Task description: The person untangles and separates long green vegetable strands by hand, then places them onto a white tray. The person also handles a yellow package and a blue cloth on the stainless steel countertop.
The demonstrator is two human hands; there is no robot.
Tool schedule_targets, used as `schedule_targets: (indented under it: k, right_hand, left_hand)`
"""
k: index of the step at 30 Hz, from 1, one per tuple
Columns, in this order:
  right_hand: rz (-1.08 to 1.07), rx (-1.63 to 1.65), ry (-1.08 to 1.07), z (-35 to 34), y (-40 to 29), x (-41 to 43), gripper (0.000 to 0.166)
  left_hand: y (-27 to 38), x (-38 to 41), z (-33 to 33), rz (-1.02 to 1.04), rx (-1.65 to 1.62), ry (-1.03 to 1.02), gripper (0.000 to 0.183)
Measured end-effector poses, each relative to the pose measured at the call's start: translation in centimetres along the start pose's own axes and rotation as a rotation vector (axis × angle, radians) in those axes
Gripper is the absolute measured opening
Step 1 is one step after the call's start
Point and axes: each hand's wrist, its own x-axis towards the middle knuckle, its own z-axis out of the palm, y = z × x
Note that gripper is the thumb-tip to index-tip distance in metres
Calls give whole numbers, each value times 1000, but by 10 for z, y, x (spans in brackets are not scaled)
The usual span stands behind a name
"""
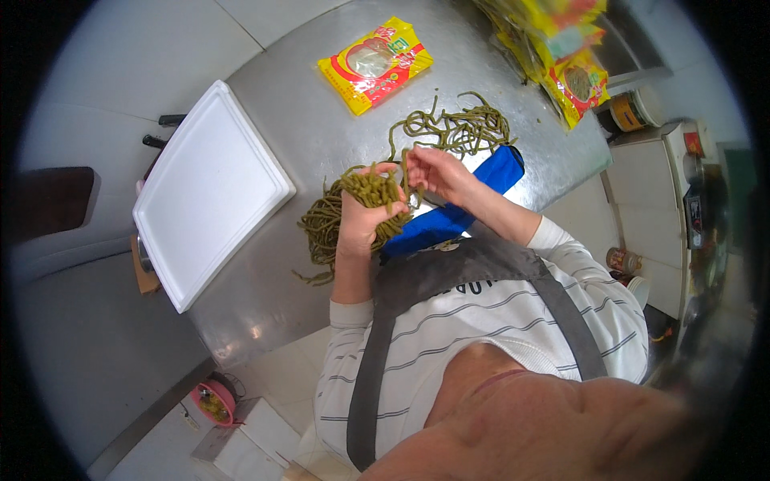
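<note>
My left hand (pixel 360 219) is closed around a thick bundle of olive-green long beans (pixel 373 189), their ends pointing up. More of the beans hang and lie in a tangled heap (pixel 319 225) beside and below that hand. Just right of the bundle, my right hand (pixel 442 174) has its fingertips on a single upright bean strand (pixel 405 171). Beyond it, a loose tangle of long beans (pixel 460 126) lies on the metal table (pixel 271 96). A blue cloth-like item (pixel 433 228) lies beneath my right forearm, close to the grey apron (pixel 457 264).
A white rectangular tray or lid (pixel 210 198) lies at the left table edge, with dark handles behind it. A yellow and red food packet (pixel 376 65) is at the far side; more packets (pixel 577 84) are at the right corner. A pink basin (pixel 213 403) stands lower left.
</note>
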Motion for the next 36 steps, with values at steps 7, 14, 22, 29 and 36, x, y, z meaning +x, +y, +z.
schedule_targets:
  k: [7, 14, 22, 29, 36]
  right_hand:
    - [-182, 131, -108, 6, -46, 15, 29]
    - [-424, -326, -14, 9, -76, 4, 26]
    - [-649, -1335, -112, 33, -57, -33, 13]
    - [-722, -1474, -205, 43, -23, -28, 10]
    - [-653, -1541, -253, 44, -13, -31, 12]
  left_hand:
    - [-5, 0, 5, -44, 57, -126, 57]
    - [-29, 10, -4, 31, 134, 182, 49]
    - [-7, 22, -1, 214, 45, 518, 44]
    - [-7, 22, 7, 168, -153, 320, 68]
    - [-11, 20, 1, 189, -147, 420, 73]
